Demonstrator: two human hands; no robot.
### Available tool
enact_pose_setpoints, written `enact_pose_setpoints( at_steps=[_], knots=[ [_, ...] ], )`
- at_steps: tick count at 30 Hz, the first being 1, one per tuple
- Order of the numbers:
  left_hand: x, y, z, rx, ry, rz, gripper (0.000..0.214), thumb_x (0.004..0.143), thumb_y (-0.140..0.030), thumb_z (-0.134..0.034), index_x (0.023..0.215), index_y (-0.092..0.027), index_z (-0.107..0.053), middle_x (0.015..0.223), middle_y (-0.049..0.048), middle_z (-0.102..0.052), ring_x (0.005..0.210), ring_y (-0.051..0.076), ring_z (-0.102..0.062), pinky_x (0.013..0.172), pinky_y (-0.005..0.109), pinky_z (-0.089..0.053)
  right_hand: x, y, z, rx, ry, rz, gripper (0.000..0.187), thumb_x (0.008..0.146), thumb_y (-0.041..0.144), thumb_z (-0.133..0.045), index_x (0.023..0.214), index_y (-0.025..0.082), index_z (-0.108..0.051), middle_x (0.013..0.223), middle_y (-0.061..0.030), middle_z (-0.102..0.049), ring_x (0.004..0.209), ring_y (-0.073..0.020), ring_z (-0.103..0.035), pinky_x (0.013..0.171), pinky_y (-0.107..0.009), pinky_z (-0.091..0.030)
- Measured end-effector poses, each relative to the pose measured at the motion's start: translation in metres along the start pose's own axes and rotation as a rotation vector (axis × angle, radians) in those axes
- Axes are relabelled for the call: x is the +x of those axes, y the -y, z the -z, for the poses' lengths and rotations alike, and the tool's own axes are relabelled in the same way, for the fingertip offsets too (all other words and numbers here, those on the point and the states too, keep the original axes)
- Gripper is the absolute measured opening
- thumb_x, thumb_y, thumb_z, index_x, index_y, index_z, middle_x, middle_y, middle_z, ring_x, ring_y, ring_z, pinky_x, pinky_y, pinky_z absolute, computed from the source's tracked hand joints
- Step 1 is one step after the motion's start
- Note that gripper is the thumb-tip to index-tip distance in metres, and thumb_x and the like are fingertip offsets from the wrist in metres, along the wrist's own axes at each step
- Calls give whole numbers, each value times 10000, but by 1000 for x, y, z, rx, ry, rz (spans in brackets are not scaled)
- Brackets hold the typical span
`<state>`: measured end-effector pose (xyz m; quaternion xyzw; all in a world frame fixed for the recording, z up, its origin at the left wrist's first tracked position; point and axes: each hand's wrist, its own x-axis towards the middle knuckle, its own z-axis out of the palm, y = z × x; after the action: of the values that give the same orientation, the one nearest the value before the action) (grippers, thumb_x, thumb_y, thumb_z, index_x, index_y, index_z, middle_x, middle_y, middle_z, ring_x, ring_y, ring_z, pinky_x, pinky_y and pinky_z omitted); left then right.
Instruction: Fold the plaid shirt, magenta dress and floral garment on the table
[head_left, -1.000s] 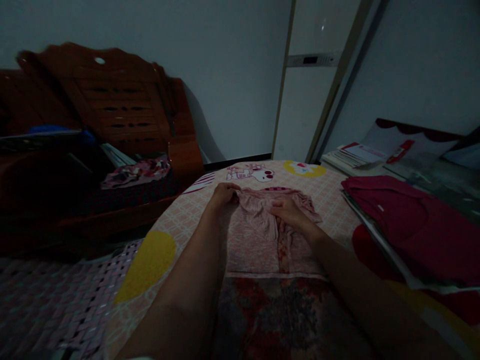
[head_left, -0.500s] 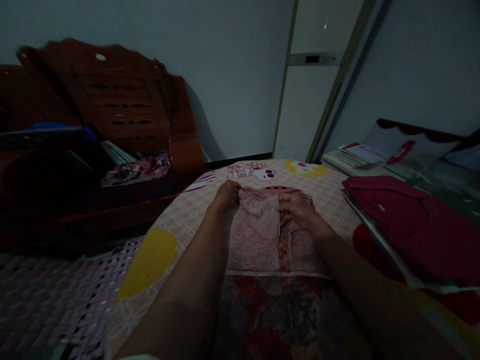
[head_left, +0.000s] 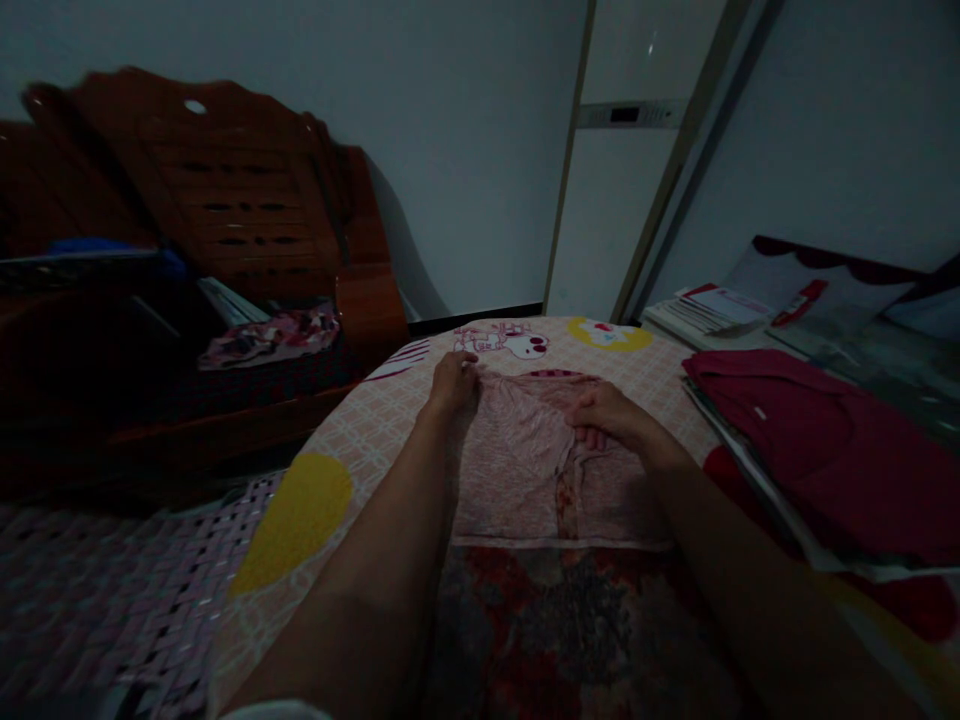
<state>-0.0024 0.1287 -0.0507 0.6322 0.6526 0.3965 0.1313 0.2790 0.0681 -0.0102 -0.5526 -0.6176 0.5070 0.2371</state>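
A pale pink heathered garment [head_left: 517,470] lies on a round table's patterned cloth, its near part a red and grey floral print [head_left: 555,620]. My left hand [head_left: 454,382] is at its far left corner, fingers closed on the edge. Its fingertips are partly hidden by the hand itself. My right hand [head_left: 609,412] is closed around a fold of the same garment, right of the middle. Between the hands the cloth is stretched and creased. Below the right hand a narrow gap in the pink layer shows reddish print.
A folded magenta garment [head_left: 817,440] lies on a stack at the right. Papers [head_left: 724,308] sit behind it. At the left stands a wooden chair [head_left: 240,190] with floral cloth [head_left: 277,335] on its seat. The tablecloth [head_left: 352,440] has yellow patches and cartoon figures.
My right hand has moved slightly right, drawing the pink fold with it, and its fingers have curled tighter. My left hand has shifted slightly at the far left corner.
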Motion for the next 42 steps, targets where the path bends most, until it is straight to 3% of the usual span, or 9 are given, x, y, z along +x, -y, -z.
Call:
enact_pose_setpoints(
  at_steps=[2, 5, 8, 13, 18, 24, 30, 35, 42],
  knots=[
    [1, 3, 1, -11, -49, 47, 215, 813, -155, -506, 918, -202, -688, 939, 81, -699, 936, 203, -643, 866, 330, -484, 7, -5, -4, -107, -138, 95, 168, 732, 270, -651, 591, 179, -640, 483, -11, -619, 390, -120, -525, 408, -222, -409],
    [3, 8, 2, -5, -49, 153, 151, 787, -181, -541, 818, -192, -688, 788, 67, -697, 829, 208, -659, 787, 334, -500, 16, -11, -14, -333, -341, 301, 110, 749, 254, -641, 669, 196, -688, 622, -20, -686, 615, -163, -633, 583, -249, -477],
    [3, 8, 1, -73, 38, 230, 163, 737, -156, -557, 803, -177, -705, 642, 46, -660, 675, 194, -653, 664, 302, -498, 21, -15, -22, -548, -345, 385, 80, 729, 206, -637, 665, 194, -683, 743, -38, -718, 760, -194, -654, 706, -284, -479],
    [0, 1, 1, -66, 69, 165, 268, 662, -83, -560, 841, -153, -746, 688, 65, -700, 687, 200, -664, 678, 307, -511, 16, -9, -17, -487, -297, 315, 135, 698, 180, -590, 566, 182, -618, 602, -19, -655, 613, -162, -601, 611, -256, -437],
    [-2, 1, 5, -128, 109, 190, 318, 633, -78, -579, 878, -145, -772, 752, 88, -733, 707, 222, -685, 673, 322, -526, 14, -7, -4, -385, -376, 213, 110, 643, 194, -562, 535, 192, -580, 527, 9, -589, 528, -134, -534, 523, -234, -381],
    [-2, -5, 0, 16, 131, -17, 284, 718, -163, -623, 946, -181, -793, 859, 90, -763, 846, 249, -706, 804, 334, -515, 19, -13, -8, -370, -373, 233, 81, 602, 184, -569, 522, 195, -575, 533, 11, -591, 535, -138, -537, 519, -236, -375],
    [-6, -13, -5, 132, 74, -80, 432, 785, -113, -545, 1162, -215, -730, 1073, 47, -749, 937, 199, -684, 922, 305, -488, 19, -12, -12, -433, -425, 233, 78, 618, 181, -597, 542, 188, -614, 580, 14, -631, 579, -138, -566, 533, -231, -370],
    [-8, -15, -6, 189, 98, -86, 331, 803, -153, -557, 1041, -222, -776, 1082, 54, -745, 972, 218, -673, 938, 318, -489, 20, -14, -12, -384, -405, 185, 94, 636, 183, -619, 542, 191, -613, 533, 37, -596, 532, -128, -550, 519, -231, -364],
    [0, -15, -8, 194, 43, -79, 356, 833, -128, -494, 1051, -178, -771, 1087, 90, -739, 1027, 226, -664, 934, 310, -480, 20, -14, -13, -377, -427, 178, 117, 641, 169, -618, 527, 195, -608, 520, 37, -590, 534, -133, -549, 528, -238, -363]
  ],
)
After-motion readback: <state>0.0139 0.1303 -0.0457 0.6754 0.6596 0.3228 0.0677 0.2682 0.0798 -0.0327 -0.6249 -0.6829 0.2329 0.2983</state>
